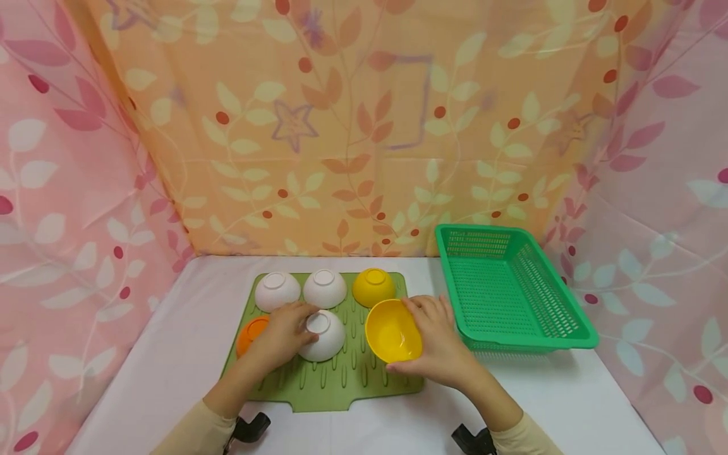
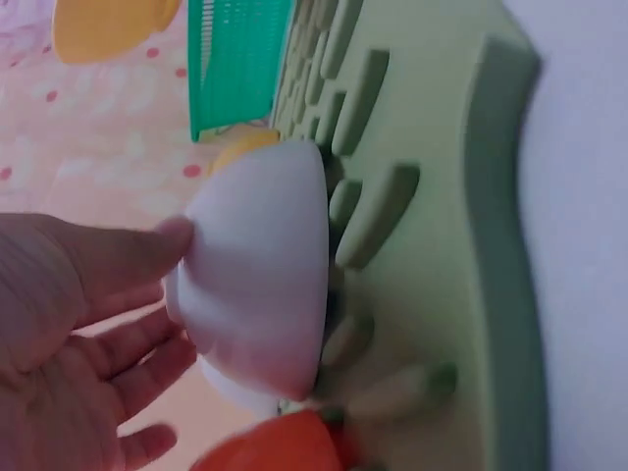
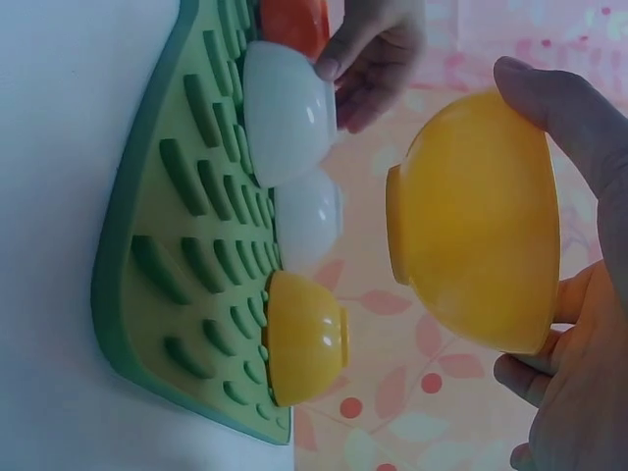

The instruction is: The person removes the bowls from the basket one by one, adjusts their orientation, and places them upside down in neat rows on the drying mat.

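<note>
My left hand (image 1: 287, 335) has its thumb and fingers at the foot of an upside-down white bowl (image 1: 327, 338), which sits on the green draining mat (image 1: 318, 395). My right hand (image 1: 435, 341) grips a yellow bowl (image 1: 392, 332) by its rim, held above the mat's right side. In the head view its hollow faces me; the right wrist view shows the outside of this yellow bowl (image 3: 481, 226). Upside down along the mat's back stand two white bowls (image 1: 275, 292) and another yellow bowl (image 1: 373, 287). An orange bowl (image 1: 250, 332) is partly hidden behind my left hand.
A green plastic basket (image 1: 512, 344) stands on the white-covered table (image 1: 188, 316) right of the mat. Floral cloth hangs at the back (image 1: 352, 189) and on both sides. Black wrist-camera mounts (image 1: 250, 428) show near both sleeves.
</note>
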Demonstrator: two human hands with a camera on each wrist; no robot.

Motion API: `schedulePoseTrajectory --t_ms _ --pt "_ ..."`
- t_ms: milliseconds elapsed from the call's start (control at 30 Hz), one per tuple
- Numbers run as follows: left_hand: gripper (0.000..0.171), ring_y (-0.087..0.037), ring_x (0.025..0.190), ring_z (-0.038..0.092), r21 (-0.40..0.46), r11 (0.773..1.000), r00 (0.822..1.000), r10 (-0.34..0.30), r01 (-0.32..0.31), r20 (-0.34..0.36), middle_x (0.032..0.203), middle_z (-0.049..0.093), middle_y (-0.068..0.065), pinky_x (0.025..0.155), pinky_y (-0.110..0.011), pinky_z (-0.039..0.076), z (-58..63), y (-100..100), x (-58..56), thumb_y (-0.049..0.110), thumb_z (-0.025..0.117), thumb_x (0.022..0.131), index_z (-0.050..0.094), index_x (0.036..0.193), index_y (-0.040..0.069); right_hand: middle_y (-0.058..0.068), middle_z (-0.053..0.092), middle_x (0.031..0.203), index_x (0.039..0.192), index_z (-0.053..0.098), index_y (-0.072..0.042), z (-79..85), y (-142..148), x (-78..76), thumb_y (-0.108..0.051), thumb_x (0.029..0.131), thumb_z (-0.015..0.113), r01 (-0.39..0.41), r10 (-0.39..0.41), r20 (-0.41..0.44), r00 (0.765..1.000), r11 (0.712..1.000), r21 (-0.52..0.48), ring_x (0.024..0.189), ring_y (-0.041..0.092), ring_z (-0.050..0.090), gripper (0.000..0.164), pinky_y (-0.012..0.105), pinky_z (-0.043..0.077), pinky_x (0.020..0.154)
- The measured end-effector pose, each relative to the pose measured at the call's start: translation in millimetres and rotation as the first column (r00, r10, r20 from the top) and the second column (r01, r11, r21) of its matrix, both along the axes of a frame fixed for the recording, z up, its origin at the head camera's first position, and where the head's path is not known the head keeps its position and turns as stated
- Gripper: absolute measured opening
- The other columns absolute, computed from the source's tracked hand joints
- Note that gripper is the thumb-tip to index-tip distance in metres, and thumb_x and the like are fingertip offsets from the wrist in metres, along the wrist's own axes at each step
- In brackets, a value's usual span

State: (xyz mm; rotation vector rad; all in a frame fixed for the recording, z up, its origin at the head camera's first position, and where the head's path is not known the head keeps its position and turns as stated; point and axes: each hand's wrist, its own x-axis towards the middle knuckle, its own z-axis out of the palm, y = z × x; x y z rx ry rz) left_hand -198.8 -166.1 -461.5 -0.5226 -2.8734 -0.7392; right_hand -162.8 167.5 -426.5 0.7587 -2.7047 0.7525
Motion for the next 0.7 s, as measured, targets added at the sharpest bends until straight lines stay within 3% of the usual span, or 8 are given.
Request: schedulePoseTrajectory --t_ms 67,167,233,333,433,567,633,700 --pt "0.052 -0.034 0.114 0.062 -0.03 0.999 0.997 0.022 -0.024 -0.079 0.12 0.071 -0.01 0.1 -0.057 0.04 0.9 3 6.6 0.018 0.091 0.077 0.071 0.124 0.008 0.005 0.049 0.138 0.151 0.047 -0.009 -2.0 -1 1.3 -0.064 0.058 0.093 -0.009 0.009 -0.004 1.0 1.0 -0.006 0.137 0.025 0.035 0.117 0.065 0.001 0.12" --pt "0.052 -0.035 0.112 0.06 -0.046 0.997 0.978 0.044 -0.055 -0.204 0.119 0.069 -0.011 0.094 -0.056 0.041 5.5 10 19.1 0.019 0.091 0.077 0.07 0.123 0.007 0.005 0.048 0.139 0.151 0.047 -0.009 -4.6 -2 3.0 -0.063 0.057 0.094 -0.02 0.02 -0.016 1.0 1.0 -0.009 0.138 0.026 0.035 0.117 0.065 0.001 0.121" --pt "0.05 -0.034 0.112 0.06 0.0 0.998 0.973 0.055 -0.056 -0.223 0.119 0.069 -0.01 0.095 -0.054 0.043 10.4 18 27.8 0.02 0.089 0.08 0.07 0.124 0.008 0.005 0.047 0.14 0.15 0.047 -0.008 -5.9 -3 4.2 -0.062 0.057 0.094 -0.021 0.021 -0.023 1.0 1.0 -0.008 0.138 0.026 0.035 0.118 0.064 0.001 0.121" --pt "0.045 -0.026 0.113 0.062 0.17 0.984 0.994 0.066 -0.049 -0.09 0.121 0.069 -0.004 0.097 -0.05 0.049 18.1 31 40.8 0.025 0.085 0.086 0.069 0.127 0.013 0.006 0.047 0.142 0.15 0.047 -0.007 -6.8 -3 5.8 -0.061 0.056 0.095 -0.027 0.027 -0.032 0.999 1.0 -0.006 0.139 0.026 0.036 0.119 0.065 0.001 0.121" --pt "0.043 -0.02 0.115 0.062 0.353 0.933 0.992 0.033 -0.073 0.118 0.123 0.069 0.002 0.097 -0.046 0.053 23.7 42 51.8 0.032 0.08 0.09 0.068 0.129 0.018 0.006 0.047 0.143 0.151 0.046 -0.007 -7.1 -4 7.0 -0.064 0.056 0.093 -0.032 0.032 -0.043 0.999 0.999 0.009 0.139 0.025 0.036 0.12 0.065 0.003 0.121" --pt "0.047 -0.017 0.111 0.064 0.504 0.86 0.952 -0.079 -0.086 0.297 0.122 0.071 0.001 0.093 -0.039 0.054 27.0 51 59.0 0.041 0.075 0.093 0.065 0.132 0.017 0.006 0.047 0.144 0.151 0.046 -0.006 -6.9 -5 7.6 -0.07 0.057 0.09 -0.045 0.046 -0.063 0.997 0.999 0.014 0.139 0.025 0.037 0.122 0.065 0.004 0.12" --pt "0.052 -0.018 0.11 0.064 0.557 0.825 0.921 -0.142 -0.092 0.363 0.124 0.07 -0.001 0.091 -0.035 0.055 26.6 53 60.0 0.043 0.073 0.095 0.062 0.135 0.012 0.006 0.047 0.144 0.15 0.047 -0.006 -7.4 -6 7.6 -0.069 0.056 0.091 -0.06 0.06 -0.07 0.996 0.998 -0.005 0.139 0.025 0.037 0.122 0.065 0.004 0.12" --pt "0.058 -0.021 0.112 0.065 0.61 0.786 0.879 -0.217 -0.102 0.426 0.128 0.068 -0.006 0.092 -0.035 0.056 25.4 54 60.8 0.043 0.072 0.096 0.059 0.139 0.007 0.004 0.047 0.144 0.15 0.048 -0.007 -8.5 -7 7.7 -0.07 0.055 0.091 -0.078 0.076 -0.07 0.995 0.997 -0.022 0.139 0.025 0.036 0.122 0.064 0.003 0.121"
